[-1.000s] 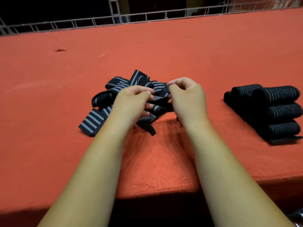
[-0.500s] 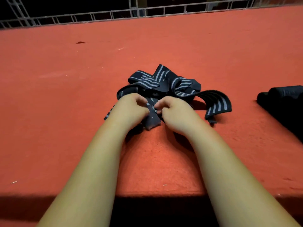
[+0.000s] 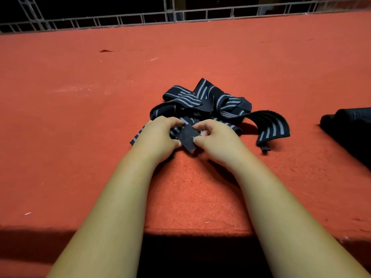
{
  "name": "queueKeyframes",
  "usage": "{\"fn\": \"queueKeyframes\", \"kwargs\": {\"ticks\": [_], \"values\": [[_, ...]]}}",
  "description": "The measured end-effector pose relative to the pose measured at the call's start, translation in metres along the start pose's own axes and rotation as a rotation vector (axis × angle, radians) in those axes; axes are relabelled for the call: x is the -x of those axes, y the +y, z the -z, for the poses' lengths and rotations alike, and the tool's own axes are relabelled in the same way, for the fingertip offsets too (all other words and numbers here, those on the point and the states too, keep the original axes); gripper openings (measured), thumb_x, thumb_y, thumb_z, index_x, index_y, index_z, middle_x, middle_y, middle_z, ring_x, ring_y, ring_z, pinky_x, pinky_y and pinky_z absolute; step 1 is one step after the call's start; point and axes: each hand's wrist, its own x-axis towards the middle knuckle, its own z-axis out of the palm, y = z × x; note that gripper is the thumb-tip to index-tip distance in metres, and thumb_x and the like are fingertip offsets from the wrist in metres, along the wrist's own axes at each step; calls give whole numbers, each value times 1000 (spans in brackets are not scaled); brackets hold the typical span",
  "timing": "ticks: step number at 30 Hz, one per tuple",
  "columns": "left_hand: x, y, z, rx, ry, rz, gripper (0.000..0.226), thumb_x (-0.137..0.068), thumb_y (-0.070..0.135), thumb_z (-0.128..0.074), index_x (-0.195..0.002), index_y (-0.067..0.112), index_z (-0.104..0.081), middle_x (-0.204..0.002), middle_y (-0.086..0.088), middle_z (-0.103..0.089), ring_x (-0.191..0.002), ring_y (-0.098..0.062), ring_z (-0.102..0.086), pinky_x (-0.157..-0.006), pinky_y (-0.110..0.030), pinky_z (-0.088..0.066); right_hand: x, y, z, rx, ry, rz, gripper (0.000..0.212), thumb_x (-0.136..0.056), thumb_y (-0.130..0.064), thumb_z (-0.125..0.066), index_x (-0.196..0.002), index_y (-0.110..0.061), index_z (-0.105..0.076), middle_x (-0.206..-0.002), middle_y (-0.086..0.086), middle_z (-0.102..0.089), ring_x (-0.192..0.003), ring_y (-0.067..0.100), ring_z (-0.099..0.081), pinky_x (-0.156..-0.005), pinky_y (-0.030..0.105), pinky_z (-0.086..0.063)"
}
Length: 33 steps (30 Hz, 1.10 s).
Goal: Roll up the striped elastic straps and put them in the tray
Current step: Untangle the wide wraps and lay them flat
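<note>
- Left grip [image 3: 158, 135] is curled closed, thumb and fingertips pinching the left edge of a dark strap end [image 3: 187, 137].
- That strap end sits between both grips, just above the red surface [image 3: 80, 121].
- Right grip [image 3: 216, 139] is curled too, thumb and forefinger pinching the right edge of the same strap end.
- Just behind the grips, the striped elastic straps [image 3: 202, 99] lie in a loose tangled heap on the surface, and one striped tail [image 3: 275, 129] arches out to the right.
- At the far right edge lie dark rolled straps [image 3: 351, 121], apart from the heap.
</note>
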Motion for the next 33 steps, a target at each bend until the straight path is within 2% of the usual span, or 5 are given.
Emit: {"fn": "queueKeyframes", "kwargs": {"ticks": [10,15,21,25,33], "values": [[1,14,-3,-18,-100,-36,108,-86,56,-82,-171,43,-16,-181,9,-8,-166,-22,-1,-134,-55,-14,2,-7,24,-350,95,-77,13,-82,-7,-71,-78,-17,-79,-65,-7,-67,-60,12,-60,-54,20,-48],[1,14,-3,-38,-75,-48,110,-81,44,-85,-170,41,-20,-174,9,-22,-160,-24,-16,-131,-53,-23,0,-3,21,-647,121,-202,23,-73,-13,-65,-56,-21,-77,-66,-1,-72,-65,19,-68,-74,38,-61],[-1,24,7,58,171,-67,58,-90,2,-49,-137,30,-69,-132,0,-70,-126,-28,-57,-110,-39,-43,-2,-5,22,-942,120,-145,36,-89,-4,-45,-87,-10,-81,-78,11,-69,-75,23,-66,-77,41,-57],[0,28,15,336,256,69,22,-97,27,-52,-90,24,-73,-73,11,-70,-75,-23,-64,-71,-38,-51,-1,-5,22,-996,30,-109,39,-93,-1,-44,-102,-4,-82,-67,2,-53,-66,13,-57,-95,47,-57],[4,51,30,411,347,197,72,-106,65,-53,-57,15,-34,-39,10,-33,-41,-12,-27,-43,-33,-21,1,-6,18,-690,-73,21,51,-95,0,-49,-135,-22,-73,-130,-1,-77,-125,20,-72,-108,44,-54]]}}
